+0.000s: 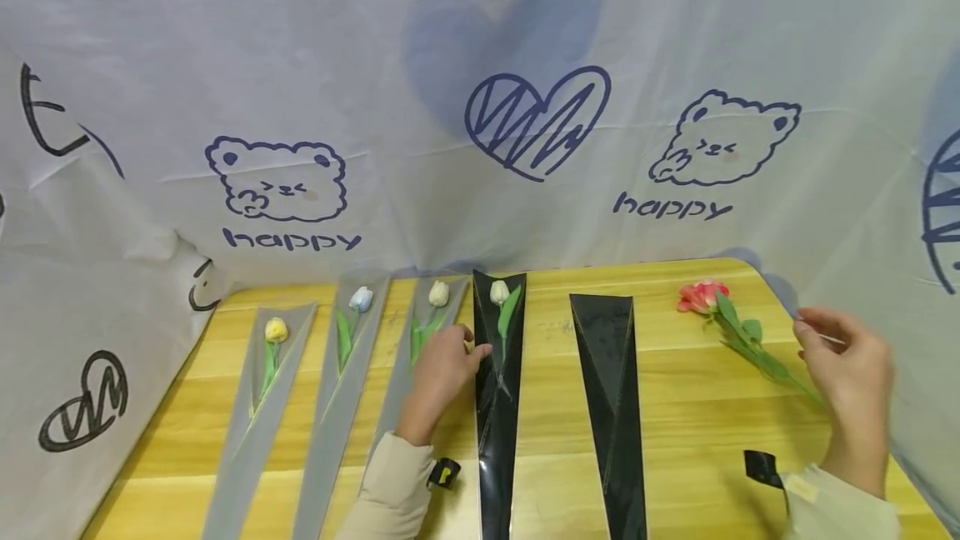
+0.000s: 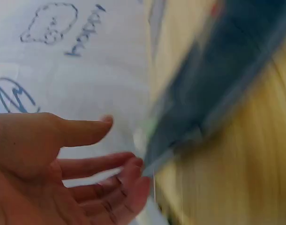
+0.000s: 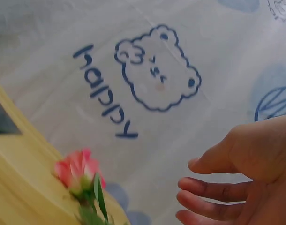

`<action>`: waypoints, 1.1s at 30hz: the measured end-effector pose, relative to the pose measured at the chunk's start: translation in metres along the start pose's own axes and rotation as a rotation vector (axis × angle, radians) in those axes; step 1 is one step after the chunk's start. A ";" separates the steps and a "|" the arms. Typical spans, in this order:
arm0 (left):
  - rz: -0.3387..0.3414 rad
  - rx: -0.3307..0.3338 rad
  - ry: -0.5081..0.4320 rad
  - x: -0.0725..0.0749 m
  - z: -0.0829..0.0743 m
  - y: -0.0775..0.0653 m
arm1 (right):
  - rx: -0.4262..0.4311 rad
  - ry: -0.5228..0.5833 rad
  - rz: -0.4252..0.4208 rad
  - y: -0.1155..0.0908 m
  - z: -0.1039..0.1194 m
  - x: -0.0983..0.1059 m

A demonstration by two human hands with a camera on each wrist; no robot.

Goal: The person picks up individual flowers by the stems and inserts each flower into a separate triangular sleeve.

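My left hand (image 1: 444,369) is over the table, beside a long black flower wrapper (image 1: 495,440) with a white tulip (image 1: 500,293) at its top. Its fingers are relaxed, and in the blurred left wrist view thumb and fingers stand apart with nothing between them. Whether the fingertips touch the wrapper I cannot tell. At the right edge, my right hand (image 1: 847,365) is raised near the stem end of a pink flower (image 1: 703,297). The right wrist view shows its loosely bent fingers (image 3: 213,192) apart from that flower, holding nothing.
Left of my left hand lie grey wrappers with a yellow tulip (image 1: 276,330), a blue tulip (image 1: 361,299) and a cream tulip (image 1: 438,294). Another black wrapper (image 1: 618,432) lies between the hands. A printed cloth (image 1: 420,190) hangs behind the wooden table (image 1: 697,457).
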State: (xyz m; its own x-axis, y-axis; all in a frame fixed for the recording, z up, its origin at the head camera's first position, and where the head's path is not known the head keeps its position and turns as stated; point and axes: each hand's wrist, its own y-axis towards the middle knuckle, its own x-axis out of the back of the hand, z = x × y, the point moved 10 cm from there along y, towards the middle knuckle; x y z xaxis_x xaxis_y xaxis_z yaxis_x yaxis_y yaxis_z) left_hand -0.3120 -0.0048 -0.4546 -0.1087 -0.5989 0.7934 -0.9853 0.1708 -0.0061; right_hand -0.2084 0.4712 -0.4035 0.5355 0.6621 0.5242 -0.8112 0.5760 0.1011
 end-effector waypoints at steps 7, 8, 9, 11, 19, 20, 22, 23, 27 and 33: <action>0.004 -0.086 -0.118 -0.047 -0.057 0.009 | 0.025 -0.231 -0.015 0.006 -0.018 -0.006; 0.010 -0.081 -0.117 -0.059 -0.064 0.010 | 0.028 -0.248 -0.014 0.006 -0.021 -0.008; 0.022 -0.068 -0.100 -0.071 -0.069 0.012 | 0.029 -0.259 -0.011 0.005 -0.023 -0.010; 0.024 -0.044 -0.024 -0.091 -0.080 0.015 | 0.038 -0.273 -0.009 0.005 -0.027 -0.014; 0.033 0.061 0.492 -0.136 -0.098 0.021 | 0.044 -0.302 0.011 0.011 -0.040 -0.038; 0.036 0.063 0.519 -0.137 -0.099 0.021 | 0.052 -0.311 0.011 0.012 -0.041 -0.041; 0.041 0.058 0.531 -0.137 -0.098 0.022 | 0.066 -0.325 0.023 0.014 -0.042 -0.046; 0.041 0.054 0.523 -0.135 -0.098 0.022 | 0.071 -0.329 0.035 0.015 -0.042 -0.049; 0.092 0.036 0.452 -0.130 -0.094 0.021 | 0.068 -0.352 0.094 0.017 -0.045 -0.056; 0.104 -0.001 0.182 -0.117 -0.086 0.021 | -0.007 -0.406 0.200 0.019 -0.054 -0.059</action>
State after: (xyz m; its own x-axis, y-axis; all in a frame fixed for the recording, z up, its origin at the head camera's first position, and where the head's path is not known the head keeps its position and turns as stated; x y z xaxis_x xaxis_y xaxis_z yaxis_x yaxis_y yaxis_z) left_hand -0.3087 0.1361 -0.4959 -0.1838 -0.4265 0.8856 -0.9699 0.2249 -0.0930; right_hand -0.2427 0.4689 -0.4780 0.2320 0.5196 0.8223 -0.8869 0.4601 -0.0405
